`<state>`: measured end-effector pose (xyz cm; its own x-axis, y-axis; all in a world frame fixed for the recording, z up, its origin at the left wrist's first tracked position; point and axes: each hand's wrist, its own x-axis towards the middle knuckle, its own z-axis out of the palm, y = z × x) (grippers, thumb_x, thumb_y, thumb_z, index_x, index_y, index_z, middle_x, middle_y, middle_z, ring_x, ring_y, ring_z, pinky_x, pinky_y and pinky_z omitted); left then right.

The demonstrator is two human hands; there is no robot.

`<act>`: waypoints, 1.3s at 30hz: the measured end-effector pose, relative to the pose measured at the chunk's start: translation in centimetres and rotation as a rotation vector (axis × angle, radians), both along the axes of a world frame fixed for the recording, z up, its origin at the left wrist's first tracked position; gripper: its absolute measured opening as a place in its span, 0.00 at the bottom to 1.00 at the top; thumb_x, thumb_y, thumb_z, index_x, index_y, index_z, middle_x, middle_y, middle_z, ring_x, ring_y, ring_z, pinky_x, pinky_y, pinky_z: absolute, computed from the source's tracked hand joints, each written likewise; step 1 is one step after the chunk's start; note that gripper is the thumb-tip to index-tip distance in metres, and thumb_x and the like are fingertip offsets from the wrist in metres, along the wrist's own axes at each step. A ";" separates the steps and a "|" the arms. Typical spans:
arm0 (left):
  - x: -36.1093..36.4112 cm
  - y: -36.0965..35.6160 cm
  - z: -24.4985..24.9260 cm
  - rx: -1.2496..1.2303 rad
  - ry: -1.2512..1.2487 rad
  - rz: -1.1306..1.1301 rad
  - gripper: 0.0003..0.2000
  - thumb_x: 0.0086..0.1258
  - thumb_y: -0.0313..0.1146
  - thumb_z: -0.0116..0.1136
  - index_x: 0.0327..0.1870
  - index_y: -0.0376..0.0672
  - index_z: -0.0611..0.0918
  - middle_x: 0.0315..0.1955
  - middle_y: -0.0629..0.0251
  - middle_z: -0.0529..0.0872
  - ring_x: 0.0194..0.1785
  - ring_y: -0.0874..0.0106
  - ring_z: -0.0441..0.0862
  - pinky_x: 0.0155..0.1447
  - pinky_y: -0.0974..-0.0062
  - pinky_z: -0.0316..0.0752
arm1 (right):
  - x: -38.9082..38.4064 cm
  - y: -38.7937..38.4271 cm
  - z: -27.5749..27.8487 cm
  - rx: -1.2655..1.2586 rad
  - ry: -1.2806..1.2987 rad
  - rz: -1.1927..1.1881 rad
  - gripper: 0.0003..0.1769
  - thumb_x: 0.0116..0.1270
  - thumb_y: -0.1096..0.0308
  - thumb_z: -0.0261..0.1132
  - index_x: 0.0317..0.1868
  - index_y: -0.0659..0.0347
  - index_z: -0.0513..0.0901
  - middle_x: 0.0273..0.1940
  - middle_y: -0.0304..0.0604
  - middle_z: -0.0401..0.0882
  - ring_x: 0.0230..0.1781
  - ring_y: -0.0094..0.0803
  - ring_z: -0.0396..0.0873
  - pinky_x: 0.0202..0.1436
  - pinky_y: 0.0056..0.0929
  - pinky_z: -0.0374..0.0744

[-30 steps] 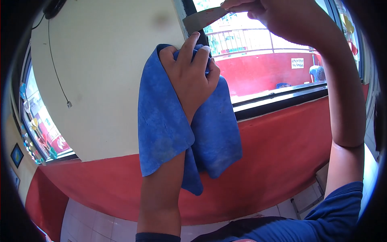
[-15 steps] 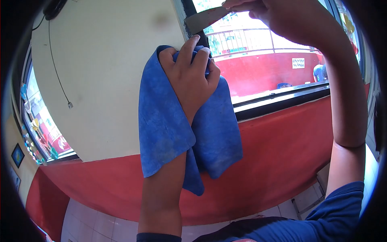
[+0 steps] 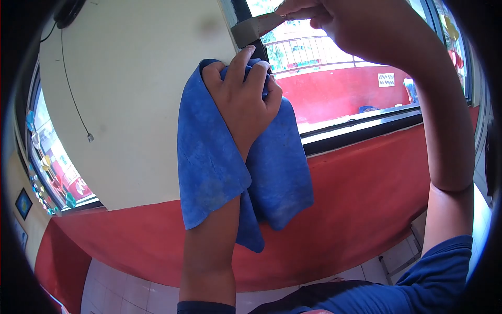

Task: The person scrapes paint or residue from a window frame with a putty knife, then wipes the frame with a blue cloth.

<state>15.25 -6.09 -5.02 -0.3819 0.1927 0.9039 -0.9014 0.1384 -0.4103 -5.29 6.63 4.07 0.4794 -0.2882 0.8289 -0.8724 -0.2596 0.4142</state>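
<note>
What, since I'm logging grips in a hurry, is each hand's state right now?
Left hand: holding the blue cloth, fingers partly spread.
Right hand: closed, holding the flat-bladed scraper.

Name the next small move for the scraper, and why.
Probably ease the scraper slightly up the black window frame: the right hand grips it across the frame's edge, and the left hand, with the blue cloth, is close below.
</note>
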 end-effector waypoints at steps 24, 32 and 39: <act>-2.8 0.5 6.1 -0.263 0.001 0.586 0.07 0.61 0.32 0.70 0.40 0.51 0.92 0.38 0.71 0.88 0.42 0.62 0.82 0.54 0.63 0.76 | -14.7 -4.2 -10.8 0.143 -0.242 0.792 0.29 0.60 0.93 0.60 0.59 0.63 0.88 0.51 0.50 0.84 0.50 0.37 0.87 0.46 0.27 0.85; -4.2 2.1 4.6 -0.195 0.013 0.633 0.10 0.62 0.32 0.69 0.44 0.53 0.93 0.36 0.68 0.88 0.40 0.60 0.83 0.50 0.61 0.78 | -18.3 -8.2 -14.3 0.356 -0.302 1.016 0.20 0.62 0.85 0.67 0.54 0.67 0.89 0.47 0.51 0.84 0.45 0.39 0.88 0.47 0.28 0.86; -4.4 1.7 3.5 -0.066 -0.009 0.612 0.02 0.64 0.31 0.68 0.35 0.50 0.87 0.32 0.71 0.87 0.38 0.62 0.82 0.46 0.62 0.76 | -18.7 -10.7 -16.3 0.388 -0.380 1.065 0.17 0.61 0.82 0.68 0.51 0.67 0.90 0.45 0.50 0.85 0.43 0.38 0.87 0.44 0.30 0.84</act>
<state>10.89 -4.37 -1.52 -0.4486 -0.0088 0.8937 -0.8056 -0.4290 -0.4086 -23.99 -4.07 -12.22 0.3718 -0.1574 0.9149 -0.1928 -0.9771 -0.0898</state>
